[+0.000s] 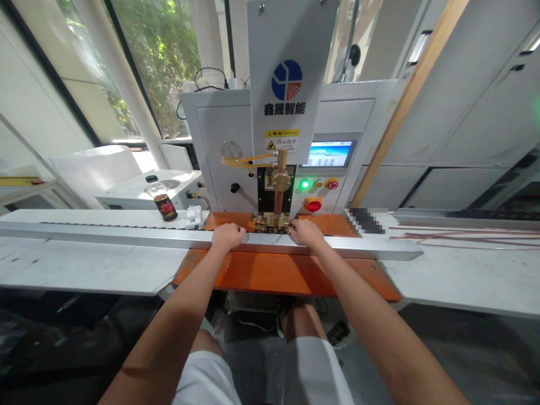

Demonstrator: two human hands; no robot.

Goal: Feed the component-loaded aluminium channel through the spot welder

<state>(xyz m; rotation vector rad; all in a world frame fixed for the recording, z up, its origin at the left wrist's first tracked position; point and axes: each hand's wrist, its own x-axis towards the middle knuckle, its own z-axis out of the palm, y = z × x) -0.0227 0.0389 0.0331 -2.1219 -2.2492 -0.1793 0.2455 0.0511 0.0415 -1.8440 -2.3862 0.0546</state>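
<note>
A long silvery metal bar (pixel 270 244) lies crosswise over the orange work surface (pixel 270 273), in front of the welding machine (pixel 219 129). My left hand (pixel 228 237) is closed at the bar's back edge, left of the brass clamp block (pixel 273 221). On the other side of the block, my right hand (pixel 305 233) rests over the bar with its fingers pinched close to the block. What either set of fingertips holds is too small to make out. The copper electrode (pixel 278 203) points down onto the block between my hands.
A dark-labelled bottle (pixel 164 201) and a small white object (pixel 194 216) stand behind the bar at left. Thin reddish rods (pixel 468 236) lie on the right table. The machine carries a lit screen (pixel 328 154) and buttons.
</note>
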